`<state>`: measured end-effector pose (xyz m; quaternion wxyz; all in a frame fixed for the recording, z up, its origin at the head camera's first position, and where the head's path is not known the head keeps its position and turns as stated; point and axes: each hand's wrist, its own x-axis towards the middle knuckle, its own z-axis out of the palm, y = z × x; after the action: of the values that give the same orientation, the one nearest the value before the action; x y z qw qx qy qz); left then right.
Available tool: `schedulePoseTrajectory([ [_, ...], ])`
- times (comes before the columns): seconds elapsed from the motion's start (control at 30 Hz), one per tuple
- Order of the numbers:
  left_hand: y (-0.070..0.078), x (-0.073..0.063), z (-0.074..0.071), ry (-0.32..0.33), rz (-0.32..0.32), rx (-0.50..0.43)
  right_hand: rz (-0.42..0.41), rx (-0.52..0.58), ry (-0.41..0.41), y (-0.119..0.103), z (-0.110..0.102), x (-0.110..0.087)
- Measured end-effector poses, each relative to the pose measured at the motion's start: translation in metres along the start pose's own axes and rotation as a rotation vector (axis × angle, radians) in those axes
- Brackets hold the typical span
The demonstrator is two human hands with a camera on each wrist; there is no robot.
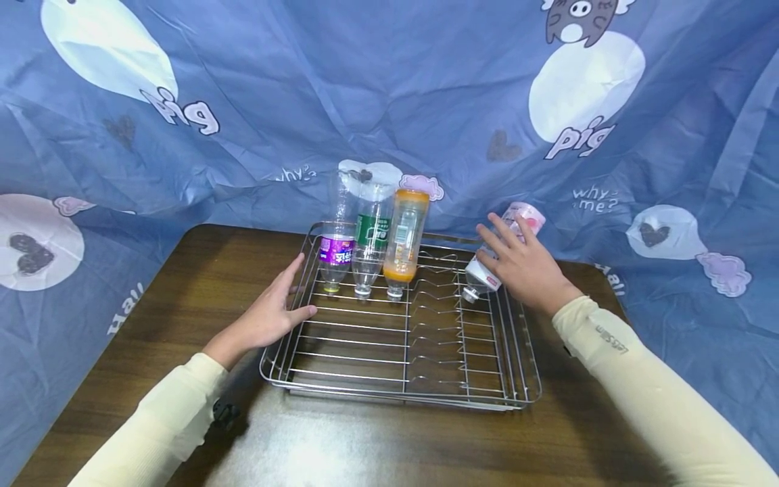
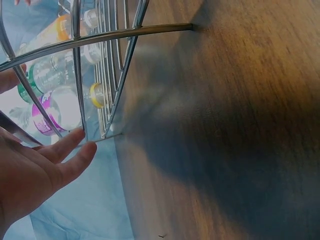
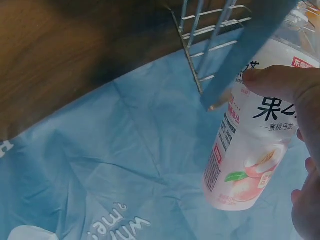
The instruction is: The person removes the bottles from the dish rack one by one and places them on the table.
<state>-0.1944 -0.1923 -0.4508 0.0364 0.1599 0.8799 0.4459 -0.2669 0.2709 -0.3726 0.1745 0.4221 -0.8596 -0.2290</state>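
Observation:
In the head view, my left hand (image 1: 268,314) is at the left rim of the wire dish rack (image 1: 404,392), fingers extended. The left wrist view shows that hand (image 2: 35,175) beside the rack's bars. My right hand (image 1: 532,270) spreads its fingers over a pink-and-white peach drink bottle (image 1: 483,274), which tilts neck-down at the rack's right side. Seen from the right wrist, a finger (image 3: 272,82) lies across the label of that bottle (image 3: 245,165). Three bottles stand neck-down at the rack's back left: purple-labelled (image 1: 337,250), green-labelled (image 1: 371,233) and orange-ended (image 1: 404,237).
The rack sits on a brown wooden table (image 1: 207,284). A blue printed cloth (image 1: 304,88) hangs directly behind the table. Wavy wire dividers (image 1: 435,331) run down the rack's middle right, and raised rims surround it.

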Motion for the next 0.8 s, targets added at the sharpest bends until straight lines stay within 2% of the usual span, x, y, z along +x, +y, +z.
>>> schedulePoseTrajectory([
  [0.2,-0.001,0.0,-0.001,-0.001,0.005,0.036,0.006,0.017,0.066,0.003,-0.01,-0.002],
  [0.47,-0.001,0.001,0.0,-0.003,0.009,0.052,0.01,0.03,0.092,0.004,-0.014,-0.006],
  [0.67,0.0,0.0,0.0,0.001,0.01,0.051,0.008,0.063,0.179,0.007,-0.014,-0.008],
  [0.8,0.001,0.0,-0.001,0.009,0.021,0.048,0.02,0.088,0.206,0.007,-0.017,-0.009],
])
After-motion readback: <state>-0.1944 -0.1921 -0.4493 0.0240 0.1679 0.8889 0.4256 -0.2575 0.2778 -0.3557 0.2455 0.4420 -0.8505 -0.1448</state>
